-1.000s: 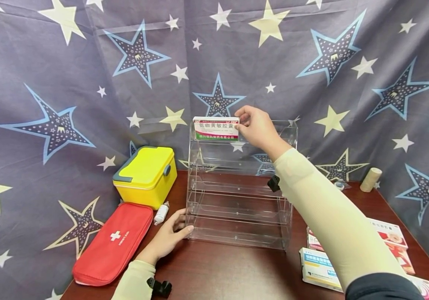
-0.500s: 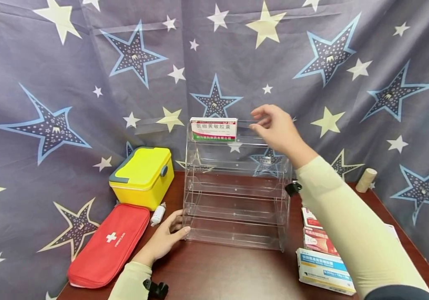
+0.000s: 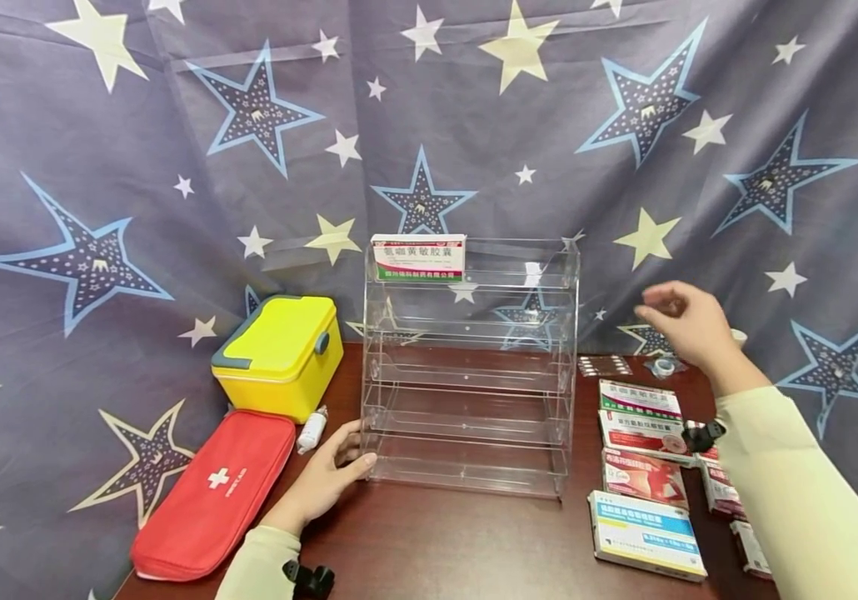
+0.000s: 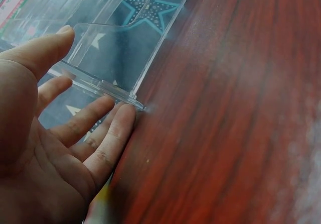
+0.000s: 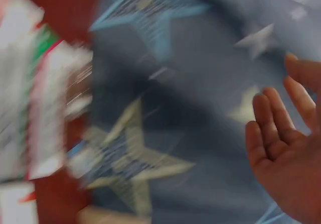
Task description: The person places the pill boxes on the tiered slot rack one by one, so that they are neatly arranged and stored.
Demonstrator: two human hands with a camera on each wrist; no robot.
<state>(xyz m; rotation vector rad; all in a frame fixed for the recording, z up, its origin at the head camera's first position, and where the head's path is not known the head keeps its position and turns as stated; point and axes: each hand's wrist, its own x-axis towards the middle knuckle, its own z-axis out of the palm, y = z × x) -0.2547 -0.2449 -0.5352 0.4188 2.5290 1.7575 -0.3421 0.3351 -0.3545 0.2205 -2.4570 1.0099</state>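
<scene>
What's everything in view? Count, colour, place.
Rack: 1, clear, centre
Capsule box: 1, white, rack's top left
Case: 1, yellow, back left
Pouch: 1, red, front left
Bottle: 1, white, right of pouch
Medicine boxes: at least six, mixed colours, right of rack
Strips: count unclear, silvery, behind boxes
Tape roll: 1, whitish, beside strips
Cylinder: 1, beige, back right
Table: 1, brown, underneath
Curtain: 1, grey, starred, behind
Wrist cameras: 2, black, forearms
Sleeves: 2, cream, forearms
Left hand: 1, bare, rack's lower left
Right hand: 1, bare, raised, right of rack

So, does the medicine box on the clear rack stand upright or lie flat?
Upright: in the head view, the medicine box stands in the top tier of the clear rack, printed front facing the camera.
</scene>
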